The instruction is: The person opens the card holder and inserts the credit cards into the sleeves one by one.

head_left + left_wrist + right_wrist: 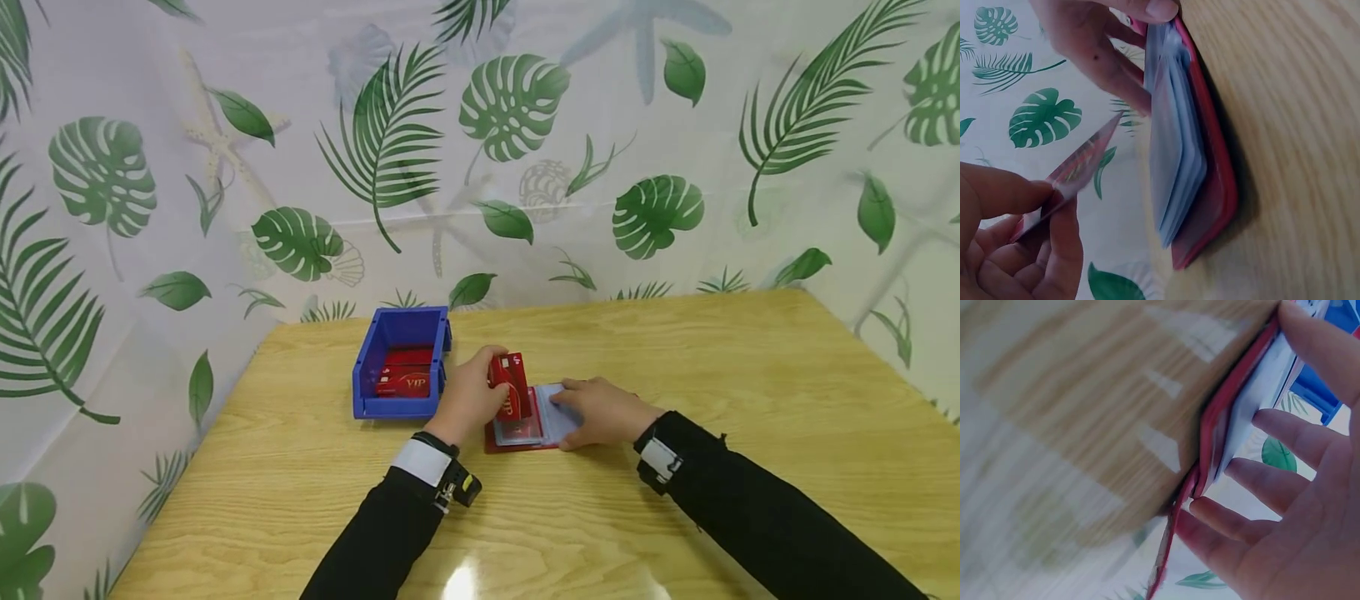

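Left arm (378, 533) up from bottom edge, angled right; right arm (780, 508) in from lower right, angled left. Both sleeved in black. Hands close together, not touching. Left hand (474, 396): pinch grip, left thumb (1013, 195) on top, fingers curled underneath. Right hand (606, 411): fingers extended, slightly bent and spread, right thumb (1322, 350) well apart from them. Forearms converge toward the hands.

The head view is bright and evenly lit, with white glare on the table (570, 525) at the bottom edge. The left wrist view is dimmer and hazy, shadow darkening beside the wallet (1175, 144); the right wrist view shows pale reflections and streaky blur.
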Tool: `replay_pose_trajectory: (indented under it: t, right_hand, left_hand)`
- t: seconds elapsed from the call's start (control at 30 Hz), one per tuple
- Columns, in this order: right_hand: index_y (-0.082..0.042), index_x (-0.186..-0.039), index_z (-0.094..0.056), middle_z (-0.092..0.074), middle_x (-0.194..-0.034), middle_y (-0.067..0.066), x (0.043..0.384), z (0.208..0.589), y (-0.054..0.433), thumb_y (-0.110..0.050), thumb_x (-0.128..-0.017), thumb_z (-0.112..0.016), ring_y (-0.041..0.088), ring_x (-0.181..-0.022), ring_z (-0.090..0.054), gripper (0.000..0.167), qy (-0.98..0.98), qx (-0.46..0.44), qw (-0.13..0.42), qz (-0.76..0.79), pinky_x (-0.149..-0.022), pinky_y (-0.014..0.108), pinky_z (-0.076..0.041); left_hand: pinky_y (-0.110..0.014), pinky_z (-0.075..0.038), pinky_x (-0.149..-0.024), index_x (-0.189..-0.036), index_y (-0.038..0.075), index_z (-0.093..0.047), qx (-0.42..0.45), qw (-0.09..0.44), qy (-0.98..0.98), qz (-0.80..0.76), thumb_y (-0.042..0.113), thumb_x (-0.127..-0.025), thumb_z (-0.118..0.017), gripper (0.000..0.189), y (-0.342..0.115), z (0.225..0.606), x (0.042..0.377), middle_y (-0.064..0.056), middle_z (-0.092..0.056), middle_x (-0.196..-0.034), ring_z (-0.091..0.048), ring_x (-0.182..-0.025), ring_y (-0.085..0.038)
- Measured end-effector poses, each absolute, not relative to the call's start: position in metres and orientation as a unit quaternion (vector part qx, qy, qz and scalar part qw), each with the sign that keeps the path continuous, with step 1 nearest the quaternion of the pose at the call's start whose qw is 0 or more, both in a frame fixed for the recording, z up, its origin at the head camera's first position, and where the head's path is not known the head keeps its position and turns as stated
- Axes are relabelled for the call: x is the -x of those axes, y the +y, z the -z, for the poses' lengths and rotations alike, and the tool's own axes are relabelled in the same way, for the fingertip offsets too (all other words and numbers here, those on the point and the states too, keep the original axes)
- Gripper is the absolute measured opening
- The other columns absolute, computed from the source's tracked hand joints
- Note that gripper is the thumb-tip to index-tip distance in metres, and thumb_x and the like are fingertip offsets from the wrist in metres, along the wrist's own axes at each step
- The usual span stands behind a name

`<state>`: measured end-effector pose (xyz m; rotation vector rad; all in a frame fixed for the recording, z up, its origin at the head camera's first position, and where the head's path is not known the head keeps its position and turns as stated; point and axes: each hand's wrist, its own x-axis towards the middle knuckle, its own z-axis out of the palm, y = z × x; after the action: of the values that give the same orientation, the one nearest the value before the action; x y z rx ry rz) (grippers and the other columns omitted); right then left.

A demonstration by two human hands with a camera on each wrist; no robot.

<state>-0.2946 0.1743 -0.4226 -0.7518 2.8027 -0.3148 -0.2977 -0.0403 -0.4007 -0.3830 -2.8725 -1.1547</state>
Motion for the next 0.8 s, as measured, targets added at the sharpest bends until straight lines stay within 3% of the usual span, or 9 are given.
replay_pose_trajectory:
  t: [0.27,0.43,0.7,0.8]
  right_hand:
    - [-0.007,-0.128,-0.063,-0.051,-0.137,0.022,0.288,0.415,0.166,-0.046,-0.075,-0.082,0.044,-0.113,-0.053,0.069,0.956,0.258,0.093,0.101,-0.094,0.052,-0.046]
    - [-0.008,-0.127,-0.063,-0.051,-0.138,0.021,0.285,0.415,0.163,-0.045,-0.074,-0.082,0.047,-0.114,-0.052,0.067,0.959,0.246,0.100,0.099,-0.091,0.053,-0.047]
    - [-0.008,-0.129,-0.063,-0.050,-0.138,0.021,0.282,0.415,0.163,-0.043,-0.074,-0.083,0.043,-0.110,-0.053,0.068,0.959,0.242,0.100,0.114,-0.087,0.052,-0.049]
    - [-0.008,-0.129,-0.063,-0.050,-0.138,0.021,0.282,0.415,0.164,-0.043,-0.074,-0.083,0.042,-0.111,-0.053,0.068,0.958,0.242,0.102,0.114,-0.087,0.052,-0.049]
  left_hand:
    - [-0.043,-0.052,-0.087,-0.134,0.010,-0.054,0.109,-0.046,-0.921,0.370,0.012,-0.087,-0.072,0.050,-0.026,0.405,0.300,-0.012,-0.062,-0.125,-0.061,-0.107,-0.025]
    - [-0.040,-0.053,-0.084,-0.132,0.007,-0.056,0.096,-0.055,-0.929,0.354,0.014,-0.086,-0.073,0.050,-0.021,0.413,0.301,-0.012,-0.064,-0.121,-0.062,-0.103,-0.024]
    - [-0.042,-0.053,-0.083,-0.129,0.005,-0.058,0.045,-0.053,-0.941,0.332,0.018,-0.084,-0.076,0.051,-0.027,0.413,0.305,-0.014,-0.065,-0.117,-0.062,-0.099,-0.026]
    - [-0.038,-0.056,-0.073,-0.128,0.004,-0.059,0.026,-0.054,-0.941,0.332,0.017,-0.082,-0.076,0.051,-0.031,0.412,0.307,-0.014,-0.066,-0.114,-0.064,-0.091,-0.025]
